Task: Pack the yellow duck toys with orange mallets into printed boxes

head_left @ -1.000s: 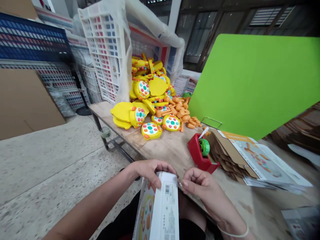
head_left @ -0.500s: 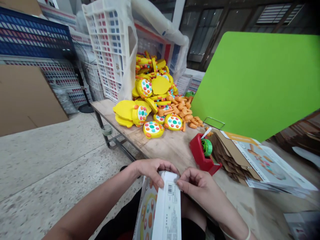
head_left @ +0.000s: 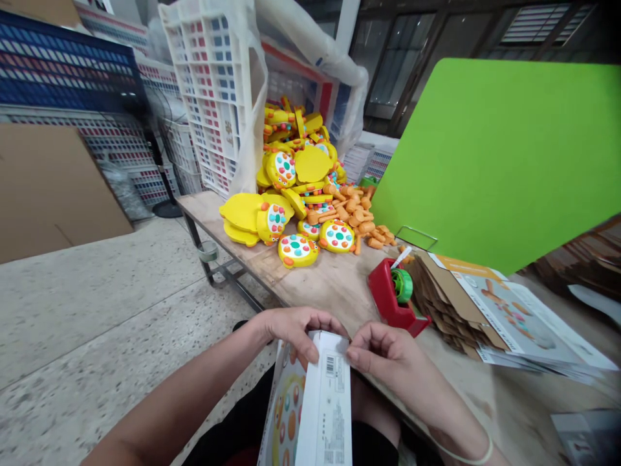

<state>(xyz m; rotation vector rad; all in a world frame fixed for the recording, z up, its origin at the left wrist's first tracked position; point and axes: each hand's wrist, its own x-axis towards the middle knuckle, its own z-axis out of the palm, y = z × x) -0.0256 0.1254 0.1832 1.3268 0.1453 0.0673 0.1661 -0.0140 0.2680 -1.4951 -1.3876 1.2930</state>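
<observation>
"Biggest first: the wooden table (head_left: 334, 288) runs from far left to near right, the green board (head_left: 504, 162) leaning at its far right."

"And the white crate (head_left: 208, 97) is tipped at the far left, yellow pounding toys (head_left: 310, 165) spilling out beside orange toy hammers (head_left: 356, 207). Nearer right, flattened cartons (head_left: 451, 298), then the red tape dispenser (head_left: 391, 298)."

"Where's the printed box (head_left: 326, 401)?"

"Right here, near centre, on end over the lap! The left hand (head_left: 291, 327) has it clamped, fingers curled over the top, thumb on the near side."

"And the right hand (head_left: 392, 353)?"

"Fingers bent in, thumb and forefinger close together at the box's upper right edge. Can't tell whether they meet or pinch anything."

"What could go wrong?"

"I'd say if that left grip slackens, the box could tilt or drop. Too hard a push from the right fingertips might crease the edge."

"Any change?"

"Yes! A second ago the right fingertips were just off the box; now they're up against it. Left hand's barely moved."
</observation>
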